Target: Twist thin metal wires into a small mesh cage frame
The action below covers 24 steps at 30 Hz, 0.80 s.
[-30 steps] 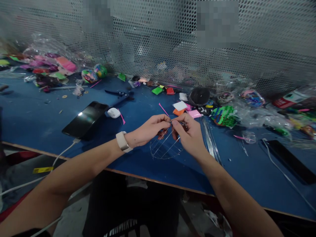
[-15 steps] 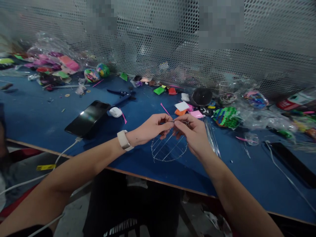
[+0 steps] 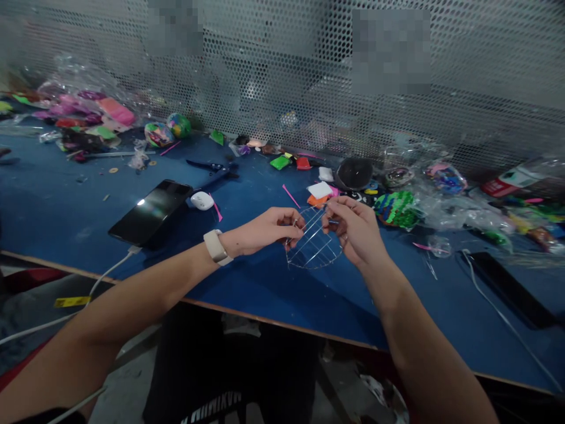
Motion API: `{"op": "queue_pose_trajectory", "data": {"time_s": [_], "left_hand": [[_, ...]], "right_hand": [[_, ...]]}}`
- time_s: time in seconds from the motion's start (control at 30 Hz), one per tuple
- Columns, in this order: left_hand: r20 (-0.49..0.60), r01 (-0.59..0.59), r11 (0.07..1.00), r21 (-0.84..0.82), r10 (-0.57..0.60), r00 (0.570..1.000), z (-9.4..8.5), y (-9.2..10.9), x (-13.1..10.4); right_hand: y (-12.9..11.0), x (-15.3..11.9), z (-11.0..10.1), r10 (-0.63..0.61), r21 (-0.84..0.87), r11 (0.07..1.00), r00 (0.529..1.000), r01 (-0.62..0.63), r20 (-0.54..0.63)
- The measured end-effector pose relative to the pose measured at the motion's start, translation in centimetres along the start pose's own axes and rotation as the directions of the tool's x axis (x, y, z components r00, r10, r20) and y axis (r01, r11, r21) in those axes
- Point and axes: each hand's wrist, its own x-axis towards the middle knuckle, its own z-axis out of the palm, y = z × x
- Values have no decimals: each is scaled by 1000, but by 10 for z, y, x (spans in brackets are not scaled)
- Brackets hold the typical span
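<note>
A round wire frame with a crossed wire grid (image 3: 314, 250) is held up over the blue table, in the middle of the head view. My left hand (image 3: 282, 228), with a pale watch band on its wrist, pinches the frame's left edge. At its upper right side, my right hand (image 3: 351, 227) has thumb and fingers closed on the wire. The hands are a little apart, and the grid shows between them. Just behind the frame lie a white packet (image 3: 319, 189) and an orange one (image 3: 316, 201).
On the blue table (image 3: 247, 282), a phone (image 3: 150, 213) and pliers (image 3: 214, 171) lie left. Clay packets and plastic bags (image 3: 463, 215) line the perforated metal screen (image 3: 282, 70). A black power bank (image 3: 512, 288) with a cable lies right.
My hands, which met at the frame's top edge, have moved apart. The wire frame has turned, and more of its grid shows between them. The view has shifted slightly.
</note>
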Motion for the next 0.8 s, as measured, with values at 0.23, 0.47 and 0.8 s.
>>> {"op": "queue_pose_trajectory", "data": {"time_s": [0.23, 0.47, 0.8], "left_hand": [[65, 10, 1000, 5, -11, 998, -8, -9, 4], [123, -16, 998, 56, 10, 992, -9, -8, 4], [76, -45, 984, 172, 32, 997, -9, -5, 2]], "right_hand": [[1, 7, -8, 11, -57, 998, 1000, -10, 24], [4, 7, -7, -10, -48, 999, 998, 12, 59], [9, 7, -8, -28, -100, 994, 997, 36, 77]]}}
